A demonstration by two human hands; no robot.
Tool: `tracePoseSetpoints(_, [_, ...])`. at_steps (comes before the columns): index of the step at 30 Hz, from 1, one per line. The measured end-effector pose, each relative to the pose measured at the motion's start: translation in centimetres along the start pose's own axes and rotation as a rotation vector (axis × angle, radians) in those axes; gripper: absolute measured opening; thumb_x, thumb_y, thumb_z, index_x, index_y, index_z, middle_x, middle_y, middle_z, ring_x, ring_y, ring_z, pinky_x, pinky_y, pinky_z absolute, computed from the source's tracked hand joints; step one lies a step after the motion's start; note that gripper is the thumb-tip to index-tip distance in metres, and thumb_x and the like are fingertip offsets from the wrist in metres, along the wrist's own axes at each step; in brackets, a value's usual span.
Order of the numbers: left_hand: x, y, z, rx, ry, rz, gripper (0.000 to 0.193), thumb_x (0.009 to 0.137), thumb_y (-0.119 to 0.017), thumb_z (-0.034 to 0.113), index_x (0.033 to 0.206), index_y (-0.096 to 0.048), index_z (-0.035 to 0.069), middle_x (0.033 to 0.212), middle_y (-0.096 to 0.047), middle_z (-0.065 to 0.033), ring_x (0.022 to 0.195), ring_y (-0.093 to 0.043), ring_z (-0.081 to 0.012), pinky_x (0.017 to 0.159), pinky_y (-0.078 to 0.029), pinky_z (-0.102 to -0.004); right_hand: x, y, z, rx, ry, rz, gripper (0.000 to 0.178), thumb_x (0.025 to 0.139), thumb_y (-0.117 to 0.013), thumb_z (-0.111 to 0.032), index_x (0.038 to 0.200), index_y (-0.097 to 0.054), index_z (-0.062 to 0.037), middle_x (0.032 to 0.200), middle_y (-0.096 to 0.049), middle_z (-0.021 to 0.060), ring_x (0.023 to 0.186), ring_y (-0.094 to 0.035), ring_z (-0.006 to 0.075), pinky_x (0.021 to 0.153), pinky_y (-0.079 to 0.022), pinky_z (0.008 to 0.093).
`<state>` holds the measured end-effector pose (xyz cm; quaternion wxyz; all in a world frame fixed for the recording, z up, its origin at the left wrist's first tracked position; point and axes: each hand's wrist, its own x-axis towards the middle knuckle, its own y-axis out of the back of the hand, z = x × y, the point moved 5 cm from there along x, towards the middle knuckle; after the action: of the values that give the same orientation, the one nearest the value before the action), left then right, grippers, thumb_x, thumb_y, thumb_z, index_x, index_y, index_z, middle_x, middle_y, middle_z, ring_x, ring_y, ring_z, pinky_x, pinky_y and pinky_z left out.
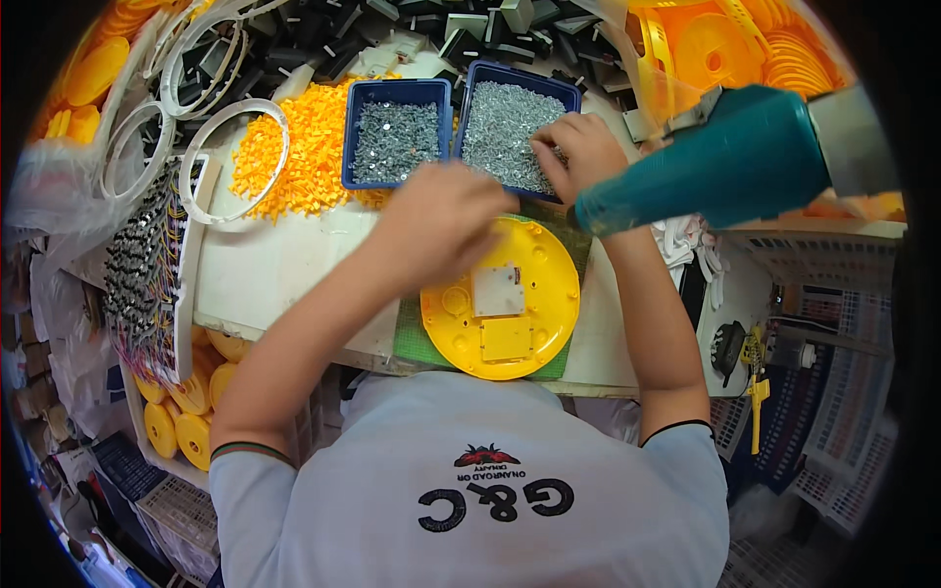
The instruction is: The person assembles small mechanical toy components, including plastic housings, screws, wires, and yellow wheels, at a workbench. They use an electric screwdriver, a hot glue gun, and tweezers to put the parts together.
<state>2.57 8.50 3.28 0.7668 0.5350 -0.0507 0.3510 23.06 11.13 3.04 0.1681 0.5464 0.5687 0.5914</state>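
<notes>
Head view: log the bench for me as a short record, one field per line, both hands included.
Left hand: blurred, at the upper-left edge of the yellow disc; grip unclear
Right hand: fingers at the small metal parts in the right blue tray
Disc base: green mat
On disc: white rectangular part, yellow rectangular panel
Left of trays: heap of small yellow pieces
Right side: teal tool, tip near the right wrist

Pale grey short-sleeved shirt (392, 441); bold black lettering (444, 511) across the front, small red-and-black emblem (487, 456) on its far side. Left cuff (251, 450) edged green and red, right cuff (679, 427) dark-edged. Left hand (443, 220), right hand (586, 152) bare.
</notes>
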Motion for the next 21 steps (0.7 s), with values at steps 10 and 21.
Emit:
tracePoseSetpoints(10, [4.9,-1.8,-6.6,0.266,0.125,0.229,0.014,0.088,-0.080,0.021,0.098,-0.074,0.013,0.113,-0.070,-0.0018,0.111,-0.064,-0.0265,0.094,-0.046,-0.0432,-6.7,2.7,-3.6,0.213,-0.276,-0.023,0.013,0.085,-0.075,-0.012,0.096,-0.073,-0.0055,0.097,-0.071,0.0113,0.098,-0.066,0.0320,0.088,-0.052,0.0430])
tracePoseSetpoints(21, [2.9,-0.2,-3.9,0.012,0.227,0.185,0.009,0.090,-0.077,0.016,0.094,-0.073,0.009,0.104,-0.071,-0.0051,0.105,-0.065,-0.0280,0.091,-0.048,-0.0430,-7.7,1.0,-8.2,0.159,-0.104,-0.233,0.009,0.084,-0.077,-0.010,0.092,-0.073,-0.0055,0.089,-0.070,0.0077,0.088,-0.068,0.0295,0.082,-0.051,0.0408])
